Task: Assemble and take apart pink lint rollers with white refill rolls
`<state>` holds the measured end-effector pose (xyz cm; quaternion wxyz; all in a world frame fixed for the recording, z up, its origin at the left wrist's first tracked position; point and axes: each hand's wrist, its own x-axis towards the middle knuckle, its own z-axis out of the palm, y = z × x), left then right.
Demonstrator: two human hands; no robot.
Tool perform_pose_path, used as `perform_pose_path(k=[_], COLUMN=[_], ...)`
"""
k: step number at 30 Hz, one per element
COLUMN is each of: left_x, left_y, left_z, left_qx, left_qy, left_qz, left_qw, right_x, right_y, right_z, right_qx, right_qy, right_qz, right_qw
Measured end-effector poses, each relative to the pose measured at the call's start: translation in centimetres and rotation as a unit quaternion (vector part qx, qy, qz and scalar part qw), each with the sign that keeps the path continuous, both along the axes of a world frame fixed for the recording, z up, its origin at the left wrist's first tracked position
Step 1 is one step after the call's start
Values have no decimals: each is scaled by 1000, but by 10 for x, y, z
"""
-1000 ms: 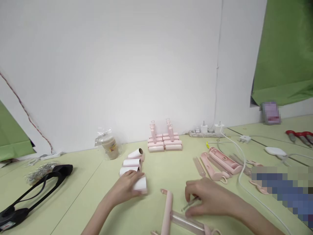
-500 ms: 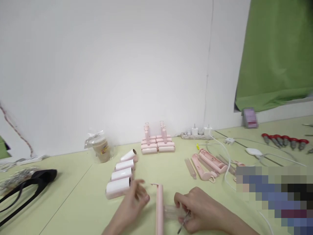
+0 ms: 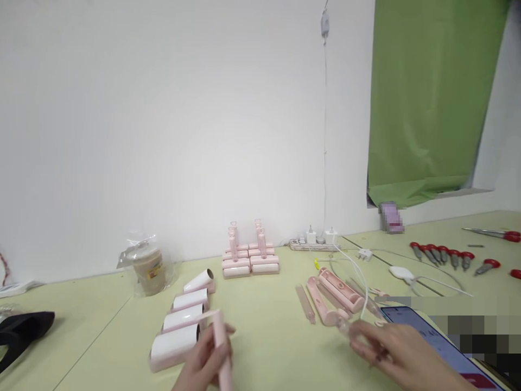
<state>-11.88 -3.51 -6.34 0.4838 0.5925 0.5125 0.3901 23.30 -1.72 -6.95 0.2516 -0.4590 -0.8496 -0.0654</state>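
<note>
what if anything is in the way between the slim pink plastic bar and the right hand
Nothing visible blocks the gap: pale-green tabletop shows between the slim pink plastic bar in the left hand and the blurred translucent piece at the right hand.

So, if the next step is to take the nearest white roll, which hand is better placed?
Probably the left hand: it is right beside that roll, although it holds a pink frame. The right hand is much farther away, near the phone.

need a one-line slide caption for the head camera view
Left hand holding a slim pink piece beside four white rolls, right hand near pink parts on the pale green table.
</note>
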Motion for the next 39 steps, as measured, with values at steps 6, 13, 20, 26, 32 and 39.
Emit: perform_pose_path(k=[6,13,20,26,32,39], left_x=[100,164,138,96,77,74], left_y=[82,127,80,13,1,-2], left_z=[-15,-21,-2,-10,-7,-9], left_qx=[7,68,4,-242,-149,48], left_qy=[98,160,95,-206,-248,18], left_qz=[60,8,-124,-246,-77,-69], left_qw=[993,985,988,916,954,996], right_x=[-23,-40,-41,-77,-97,-101], right_y=[-2,-27,-24,-19,-4,-3], right_z=[23,28,31,40,23,4], right_qx=[-96,-127,15,-73,-229,-319], right_qy=[118,210,1,33,205,285], right_qz=[-48,-34,115,125,74,66], right_qw=[987,969,993,989,949,901])
